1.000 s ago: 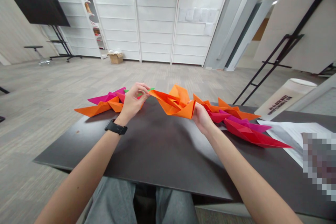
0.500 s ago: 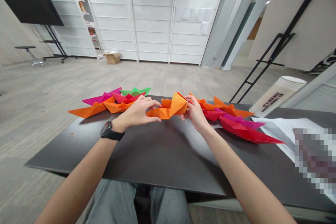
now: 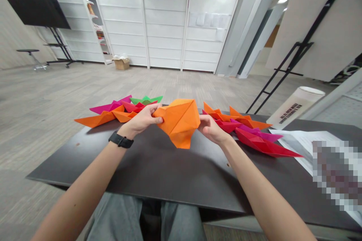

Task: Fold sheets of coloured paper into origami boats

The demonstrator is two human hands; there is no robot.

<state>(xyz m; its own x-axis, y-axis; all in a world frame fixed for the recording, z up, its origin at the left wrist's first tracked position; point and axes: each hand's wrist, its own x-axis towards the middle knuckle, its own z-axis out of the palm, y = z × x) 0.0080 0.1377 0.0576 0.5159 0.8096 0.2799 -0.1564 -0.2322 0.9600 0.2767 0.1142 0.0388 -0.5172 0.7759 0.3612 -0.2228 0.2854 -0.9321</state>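
Observation:
An orange folded paper piece (image 3: pixel 181 122) is held up above the dark table (image 3: pixel 175 180), its creased broad face turned toward me. My left hand (image 3: pixel 143 119), with a black watch strap on the wrist, pinches its left corner between thumb and fingers. At its right edge my right hand (image 3: pixel 212 128) grips the paper, with some fingertips hidden behind it. Close behind my left hand lie folded paper boats: orange (image 3: pixel 98 118), magenta (image 3: pixel 110 106), red (image 3: pixel 132 106) and green (image 3: pixel 146 100). Beyond my right hand sit more boats, including orange (image 3: pixel 249 121), magenta (image 3: pixel 258 132) and red (image 3: pixel 263 144).
A white cylindrical container (image 3: pixel 295 107) stands at the table's right back. Near it lie white sheets (image 3: pixel 294 139), partly blurred out. Across the floor are white shelving panels (image 3: pixel 164 30), a cardboard box (image 3: pixel 121 63) and a screen on a stand (image 3: pixel 34 3). A whiteboard (image 3: pixel 313 30) rises at right.
The orange paper has been tipped and opened out, so its broad face now hangs lower toward me. Both hands have kept hold, and my left wrist has turned.

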